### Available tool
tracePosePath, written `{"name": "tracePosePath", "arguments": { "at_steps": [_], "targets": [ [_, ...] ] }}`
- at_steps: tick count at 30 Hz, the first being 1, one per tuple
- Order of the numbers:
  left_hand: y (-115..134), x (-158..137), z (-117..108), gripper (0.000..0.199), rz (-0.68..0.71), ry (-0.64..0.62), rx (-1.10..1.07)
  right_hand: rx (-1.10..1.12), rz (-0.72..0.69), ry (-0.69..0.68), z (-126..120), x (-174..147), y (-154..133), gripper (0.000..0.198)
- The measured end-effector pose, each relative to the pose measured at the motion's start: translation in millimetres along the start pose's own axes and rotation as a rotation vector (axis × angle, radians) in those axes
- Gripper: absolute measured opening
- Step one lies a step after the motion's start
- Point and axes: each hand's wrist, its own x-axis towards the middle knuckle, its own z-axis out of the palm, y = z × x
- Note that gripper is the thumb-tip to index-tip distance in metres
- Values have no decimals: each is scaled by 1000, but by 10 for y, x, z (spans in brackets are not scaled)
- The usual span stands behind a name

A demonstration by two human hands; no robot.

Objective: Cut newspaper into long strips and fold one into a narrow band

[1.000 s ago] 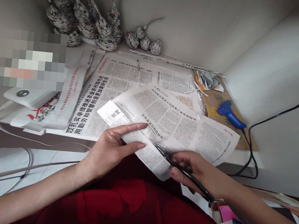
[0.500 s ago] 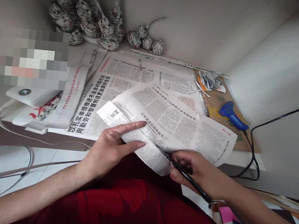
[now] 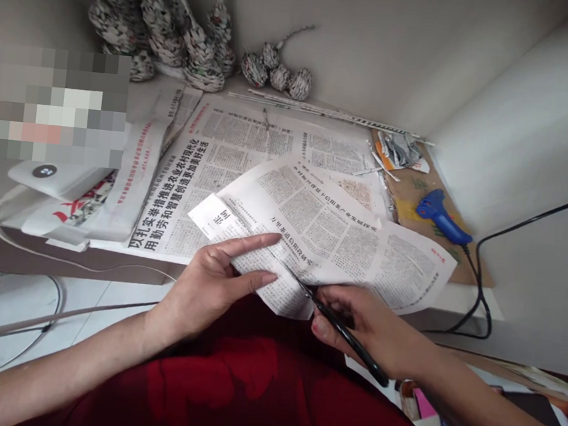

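The newspaper sheet [image 3: 324,217], folded along its near side, lies over the table's front edge [image 3: 476,302], and its edge could tear raggedly if the black-handled cutter [image 3: 347,333] strays from the crease or the paper goes slack. A hard push might also carry the blade towards the fingers of the left hand [image 3: 221,270], which grips the sheet with forefinger and thumb a little apart, either side of the crease. The right hand [image 3: 367,318] is wrapped around the handle, knuckles outward, its forearm slanting in from the lower right.
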Motion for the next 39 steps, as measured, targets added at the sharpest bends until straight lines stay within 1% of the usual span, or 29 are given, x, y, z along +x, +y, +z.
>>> {"name": "tracePosePath", "arguments": {
  "at_steps": [2,4,9,13,19,22,24,30,35,39],
  "targets": [
    [-18,-4,-16,59,-70,-36,-10,32,-7,-9,21,-3,-7,46],
    [-30,-7,-27,61,-93,-40,-18,35,-15,-20,29,-3,-8,45],
    [-34,-19,-24,59,-80,-37,-26,47,-35,-46,19,9,-12,46],
    [-22,-23,-21,60,-65,-19,-27,88,-43,-33,30,8,-48,46],
    [-9,-16,-30,58,-43,-44,-52,194,20,-16,41,-13,-73,46],
    [6,-20,-29,57,-42,-23,-55,241,67,-20,35,-15,-72,47],
    [21,-24,-25,57,-43,-5,-49,222,81,-10,29,-12,-65,48],
    [71,-26,2,57,-14,4,-53,149,49,20,26,12,-34,49],
    [101,-30,18,54,-11,-44,-62,197,-7,-24,35,66,-94,47],
    [100,-26,2,54,-8,-29,-70,222,4,-31,44,100,-115,45]
  ]
}}
